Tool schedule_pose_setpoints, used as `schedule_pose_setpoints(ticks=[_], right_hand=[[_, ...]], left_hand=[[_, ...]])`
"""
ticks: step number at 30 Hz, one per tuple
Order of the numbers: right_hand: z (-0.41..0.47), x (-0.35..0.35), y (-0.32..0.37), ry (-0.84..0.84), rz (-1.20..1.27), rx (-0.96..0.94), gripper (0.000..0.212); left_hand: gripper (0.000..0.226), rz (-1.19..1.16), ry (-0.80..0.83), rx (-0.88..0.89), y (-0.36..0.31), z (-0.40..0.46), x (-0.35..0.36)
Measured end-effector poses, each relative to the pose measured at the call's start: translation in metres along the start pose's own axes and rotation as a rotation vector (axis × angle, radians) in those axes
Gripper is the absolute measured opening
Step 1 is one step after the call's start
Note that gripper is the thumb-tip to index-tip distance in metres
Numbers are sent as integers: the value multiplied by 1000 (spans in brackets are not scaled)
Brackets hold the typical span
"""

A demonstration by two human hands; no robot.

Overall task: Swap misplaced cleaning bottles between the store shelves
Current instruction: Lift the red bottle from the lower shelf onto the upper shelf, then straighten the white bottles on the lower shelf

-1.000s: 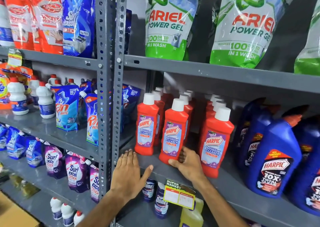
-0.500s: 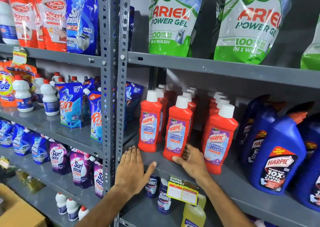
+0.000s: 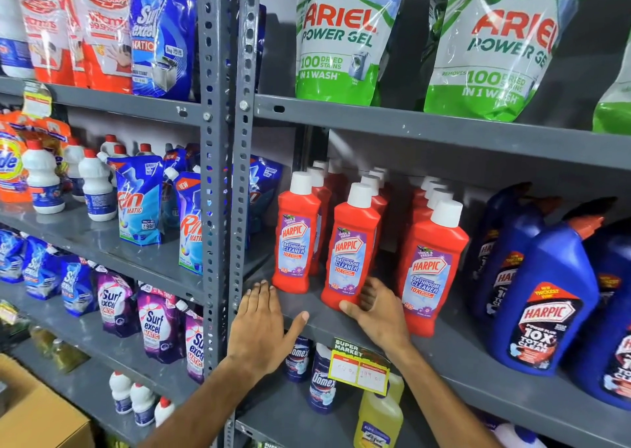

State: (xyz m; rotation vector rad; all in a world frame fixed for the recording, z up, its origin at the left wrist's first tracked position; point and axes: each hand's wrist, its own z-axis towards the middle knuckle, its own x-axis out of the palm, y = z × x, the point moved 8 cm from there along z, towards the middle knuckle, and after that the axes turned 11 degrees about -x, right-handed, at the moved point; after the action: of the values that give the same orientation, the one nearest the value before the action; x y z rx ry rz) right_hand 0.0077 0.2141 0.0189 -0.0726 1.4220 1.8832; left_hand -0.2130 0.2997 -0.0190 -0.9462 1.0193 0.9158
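Observation:
Three rows of red Harpic bathroom cleaner bottles with white caps stand on the grey middle shelf [image 3: 454,355]. My right hand [image 3: 377,311] grips the base of the front bottle of the middle row [image 3: 351,246], thumb in front, fingers around its right side. The bottle stands upright on the shelf. My left hand [image 3: 264,328] lies flat and open on the shelf's front edge, just left of the first red bottle [image 3: 295,232], touching no bottle. Blue Harpic toilet cleaner bottles [image 3: 543,304] stand to the right.
Ariel pouches [image 3: 341,34] hang over the shelf above. A perforated grey upright [image 3: 222,174] splits the racks. Left rack holds Rin pouches [image 3: 138,205], white bottles [image 3: 42,181] and Surf Excel packs [image 3: 157,324]. Below are Domex bottles [image 3: 321,386], a yellow bottle [image 3: 377,417] and a price tag [image 3: 358,365].
The view has shifted slightly, the shelves now sitting a little higher and to the right. My right hand stays on the middle red bottle's base; my left hand stays flat on the shelf edge.

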Motion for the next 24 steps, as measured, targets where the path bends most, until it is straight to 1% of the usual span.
schedule_pose_setpoints(ticks=[2,3,4,6,7,8,9,10,12,14,17,19,21,24], right_hand=[[-17,-10,12,-115,-97,-49,80],[-31,-17,21,-202,-163,-103,75],[-48,-24,31,-301,-227,-188,64],[-87,-25,52,-454,-314,-465,35],[-108,-17,58,-471,-349,-594,25],[-125,-3,57,-434,-367,-686,17],[-137,15,47,-361,-378,-727,11],[-146,33,31,-277,-381,-727,8],[-161,66,-14,-133,-360,-623,9],[-173,94,-69,-31,-316,-408,16],[-178,129,-157,53,-269,-79,37],[-176,147,-204,67,-194,50,53],[-166,159,-234,28,-138,121,66],[-144,178,-271,-14,-57,216,81]], left_hand=[[120,-84,-42,26,0,-8,3],[109,-127,-98,67,1,-17,5],[100,-162,-160,123,2,-30,11],[90,-187,-239,233,6,-62,38],[89,-185,-235,257,11,-76,58],[89,-177,-209,259,18,-88,79],[89,-166,-166,249,26,-97,99],[89,-154,-112,231,33,-105,119],[90,-151,0,199,44,-114,155],[90,-161,69,182,51,-117,190],[93,-141,178,184,58,-113,250],[99,-130,260,190,60,-108,289],[107,-112,316,183,59,-99,316],[114,-74,334,152,58,-80,339]])
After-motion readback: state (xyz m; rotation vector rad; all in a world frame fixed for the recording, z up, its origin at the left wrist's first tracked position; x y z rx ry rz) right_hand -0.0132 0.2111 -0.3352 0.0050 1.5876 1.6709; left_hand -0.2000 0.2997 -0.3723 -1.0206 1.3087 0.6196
